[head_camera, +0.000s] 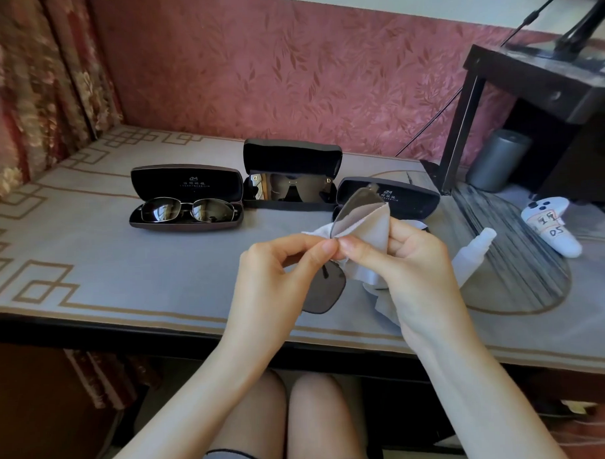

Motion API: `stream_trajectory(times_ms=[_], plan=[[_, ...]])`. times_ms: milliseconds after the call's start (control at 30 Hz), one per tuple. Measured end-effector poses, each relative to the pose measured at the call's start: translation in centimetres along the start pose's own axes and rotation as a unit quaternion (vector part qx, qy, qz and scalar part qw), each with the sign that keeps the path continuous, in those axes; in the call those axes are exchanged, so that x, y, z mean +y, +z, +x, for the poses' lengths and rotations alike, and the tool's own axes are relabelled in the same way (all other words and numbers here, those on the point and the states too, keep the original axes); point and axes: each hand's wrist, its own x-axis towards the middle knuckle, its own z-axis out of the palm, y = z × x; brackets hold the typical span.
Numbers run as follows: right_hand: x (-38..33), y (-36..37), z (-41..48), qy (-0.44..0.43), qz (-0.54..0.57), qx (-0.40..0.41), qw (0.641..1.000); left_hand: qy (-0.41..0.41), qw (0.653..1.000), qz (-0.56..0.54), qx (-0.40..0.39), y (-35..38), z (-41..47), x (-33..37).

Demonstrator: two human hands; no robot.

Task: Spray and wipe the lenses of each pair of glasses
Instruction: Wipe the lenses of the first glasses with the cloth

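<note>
Leftmost, wire-framed dark sunglasses (187,210) lay in an open brown case (184,185), a black pair (291,191) in the next; neither showed whether it was cleaned. Left hand (278,264) pinched a third, grey-lensed pair (325,292) above the grey table (89,257); right hand (410,260) pinched a beige cloth (367,223) round its upper lens, so wiping was apparently under way. White spray bottle (473,254) lay rightmost.

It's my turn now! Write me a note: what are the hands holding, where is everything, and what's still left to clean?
Left hand pinches the tinted glasses at the middle.
Right hand pinches the cloth, folded over the upper lens.
Spray bottle lies on the table to the right.
The right case is open and looks empty.
Two more pairs sit in open cases: metal-frame pair left, dark pair middle. Cannot tell if those are cleaned.
Left: finish this pair, return it, check the others.
</note>
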Motion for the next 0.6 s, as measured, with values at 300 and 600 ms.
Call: stream_trajectory(times_ms=[300,600], plan=[[-0.1,-1.5,0.4,0.006,-0.020,-0.079,0.997,-0.031,0.999,-0.027,0.015,0.1,-0.1,-0.4],[0.5,-1.0,0.4,0.030,0.032,-0.063,0.997,0.002,0.999,0.033,-0.031,0.0,-0.1,0.2]])
